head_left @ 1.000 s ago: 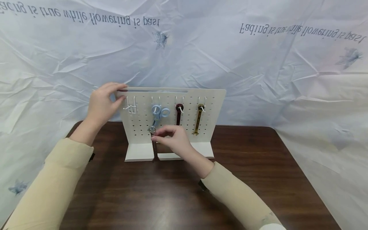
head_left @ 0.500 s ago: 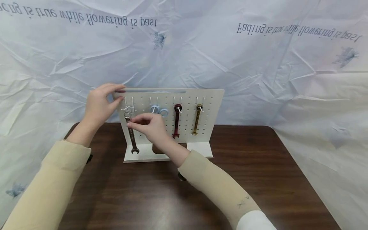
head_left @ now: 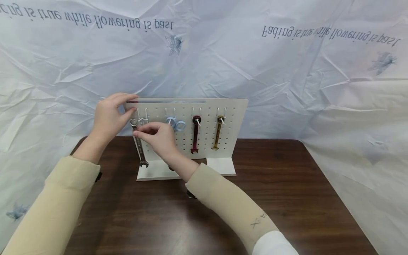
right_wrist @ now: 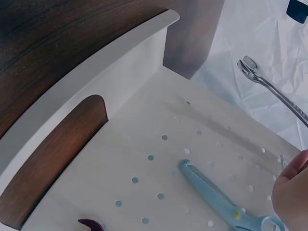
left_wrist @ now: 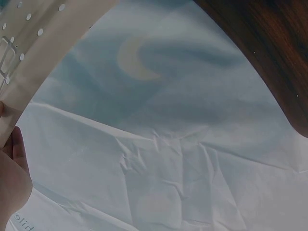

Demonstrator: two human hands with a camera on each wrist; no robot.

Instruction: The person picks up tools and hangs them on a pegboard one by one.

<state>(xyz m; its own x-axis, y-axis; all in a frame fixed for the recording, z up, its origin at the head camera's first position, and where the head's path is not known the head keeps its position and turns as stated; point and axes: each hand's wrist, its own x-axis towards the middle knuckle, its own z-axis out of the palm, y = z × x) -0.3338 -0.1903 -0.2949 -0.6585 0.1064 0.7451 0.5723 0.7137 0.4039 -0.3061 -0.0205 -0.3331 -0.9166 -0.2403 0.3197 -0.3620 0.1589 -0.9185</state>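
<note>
My right hand pinches a silver combination wrench just below its ring end. The wrench hangs slightly tilted before the left side of a white pegboard, its ring beside a white wire hook. Whether ring and hook touch, I cannot tell. In the right wrist view the wrench's open end points away from the hand. My left hand grips the board's upper left corner, thumb in front; the left wrist view shows part of that hand at the board's edge.
Light blue scissors, partly behind my right hand, hang on another hook. Farther right hang a dark red wrench and a gold wrench. The board's base stands on a dark wooden table, before a pale printed cloth.
My right hand has carried the wrench left and up, from in front of the scissors to the leftmost hook. The left hand has stayed on the board's corner.
</note>
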